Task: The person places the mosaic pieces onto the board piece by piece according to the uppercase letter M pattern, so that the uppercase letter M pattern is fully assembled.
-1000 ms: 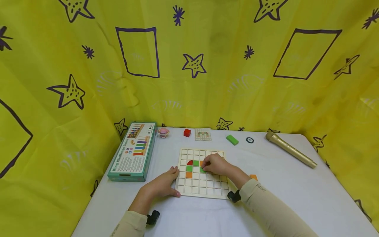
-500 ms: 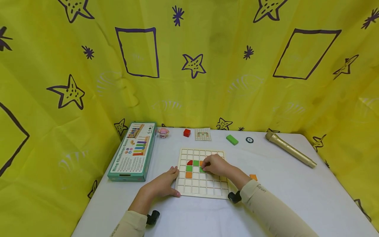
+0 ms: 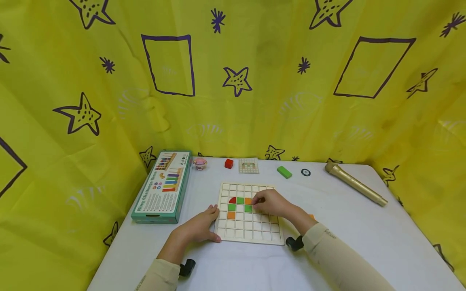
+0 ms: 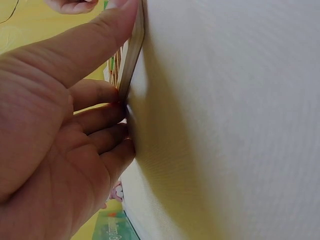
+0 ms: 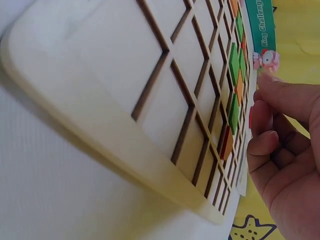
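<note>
Five coloured tiles sit in the grid board (image 3: 249,213) w/ the right hand (image 3: 271,203) hovering over its upper-middle cells: red (image 3: 232,200), green top (image 3: 240,200), orange top (image 3: 248,201), green left (image 3: 231,207), orange low (image 3: 231,215), plus a green tile (image 3: 248,208) just beside the fingertips.

Risks, as I judge them:
- Right fingers are low over the filled cells; a careless drag could nudge the orange top tile or the green tile out of its cell, since they seem to sit loose in shallow pockets.
- If the left hand (image 3: 198,228) lets go, the board may slide on the smooth table (image 3: 364,242); nothing else pins it.
- Sleeve or wrist cam (image 3: 294,243) at the board's near-right corner could bump it or tilt it.

Hand states: right hand has fingers loosely curled; wrist view shows them bent above the cells w/ no tile between them, so it holds nothing as far as I can tell. Left hand lies flat w/ straight fingers, thumb along the board's edge (image 4: 134,55), pressing vs the left side.

Position: the green tile lies in the board's third row, touching or nearly touching the right fingertips, to their left. Board is centre-table, between both hands. Spare pieces – red block (image 3: 228,163), green block (image 3: 284,171) – are well apart, at the far edge near the pattern card (image 3: 249,165).
</note>
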{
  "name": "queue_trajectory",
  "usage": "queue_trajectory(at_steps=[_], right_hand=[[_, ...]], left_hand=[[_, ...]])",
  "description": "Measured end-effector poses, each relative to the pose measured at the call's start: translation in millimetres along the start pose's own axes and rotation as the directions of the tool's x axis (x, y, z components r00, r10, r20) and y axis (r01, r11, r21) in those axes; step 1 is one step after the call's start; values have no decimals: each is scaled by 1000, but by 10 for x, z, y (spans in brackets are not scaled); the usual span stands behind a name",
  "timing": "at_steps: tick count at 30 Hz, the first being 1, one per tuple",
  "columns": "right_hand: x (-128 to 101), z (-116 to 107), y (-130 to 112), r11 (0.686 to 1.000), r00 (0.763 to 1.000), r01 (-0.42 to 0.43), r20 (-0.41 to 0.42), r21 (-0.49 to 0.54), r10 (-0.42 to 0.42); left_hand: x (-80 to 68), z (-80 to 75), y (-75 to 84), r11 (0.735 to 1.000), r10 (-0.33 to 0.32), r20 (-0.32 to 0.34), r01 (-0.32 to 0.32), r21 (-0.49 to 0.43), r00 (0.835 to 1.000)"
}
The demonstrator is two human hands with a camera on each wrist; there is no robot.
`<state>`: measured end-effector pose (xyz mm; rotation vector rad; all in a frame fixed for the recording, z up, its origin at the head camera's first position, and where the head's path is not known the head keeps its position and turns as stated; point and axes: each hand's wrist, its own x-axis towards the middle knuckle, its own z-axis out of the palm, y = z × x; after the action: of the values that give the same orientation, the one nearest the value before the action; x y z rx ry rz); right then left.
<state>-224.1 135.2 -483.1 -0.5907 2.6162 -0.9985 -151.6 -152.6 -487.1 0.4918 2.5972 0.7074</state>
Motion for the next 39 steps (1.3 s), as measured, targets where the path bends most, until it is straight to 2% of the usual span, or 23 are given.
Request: queue_trajectory(at_steps=[12,20,32,39], right_hand=[[-135,-217,106,1000,999,13,-38,-8,-13],[-210,-317,175,998,997,-60,-52,-3,60],[-416,-501,311,999,996,-32,-78,-24,30],[-523,-579,384,998,995,-55,-84,-23,53]], left_hand=[[16,14,-14,1000,-11,0,11,4,1000],[6,4,0,1000,-16,-3,16,0,1000],[18,21,-13,1000,-15,-2,15,0,1000],[12,29,-16,1000,-8,-6,8,2,1000]])
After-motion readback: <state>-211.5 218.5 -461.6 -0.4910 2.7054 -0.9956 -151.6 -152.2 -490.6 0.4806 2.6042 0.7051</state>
